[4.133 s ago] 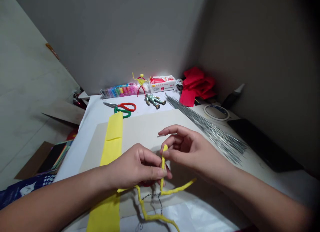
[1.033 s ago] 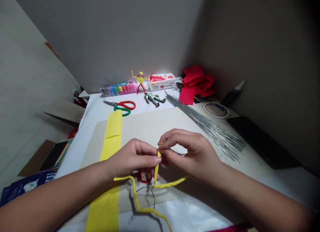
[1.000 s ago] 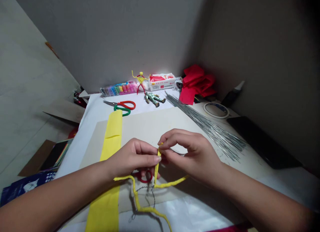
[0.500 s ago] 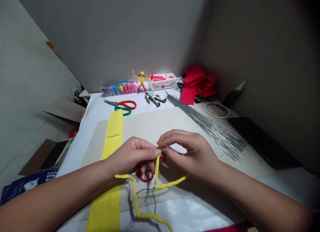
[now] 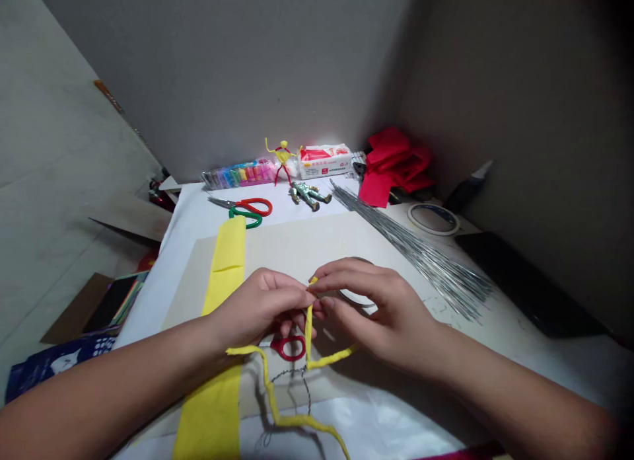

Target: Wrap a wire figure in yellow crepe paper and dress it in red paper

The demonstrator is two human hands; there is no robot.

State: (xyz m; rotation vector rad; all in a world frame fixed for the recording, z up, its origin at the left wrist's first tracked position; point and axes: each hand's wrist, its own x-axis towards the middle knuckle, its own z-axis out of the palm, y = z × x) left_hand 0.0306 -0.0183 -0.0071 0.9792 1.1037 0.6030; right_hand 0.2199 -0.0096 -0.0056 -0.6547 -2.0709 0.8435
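At far left a blue printed bag point(image 5: 59, 369) lies low beside the worktop point(image 5: 194, 230), which is covered in white. On it, a strip of yellow crepe paper point(image 5: 225, 262) runs across a pale board point(image 5: 297, 245), and red-and-green scissors point(image 5: 250, 207) lie beyond. Farther back stand a small yellow wire figure point(image 5: 282, 157) and a silver figure point(image 5: 311, 195).

Over the board, the left hand point(image 5: 252, 308) and right hand point(image 5: 381, 321) have drawn nearer than a moment ago, their fingertips almost meeting. Both are clamped from opposite sides on the upper end of a yellow-wrapped wire point(image 5: 309, 328), which stands upright between them while its two arms spread below, with a thin dark wire point(image 5: 297, 384) looping beneath. Since the last view, a red ring point(image 5: 287, 347) has come into clearer sight under the left hand, and a round rim point(image 5: 354, 296) shows past the right fingers.

To the right fan a bundle of steel wires point(image 5: 421, 262) and a roll of tape point(image 5: 433, 219), then a black slab point(image 5: 525, 281).
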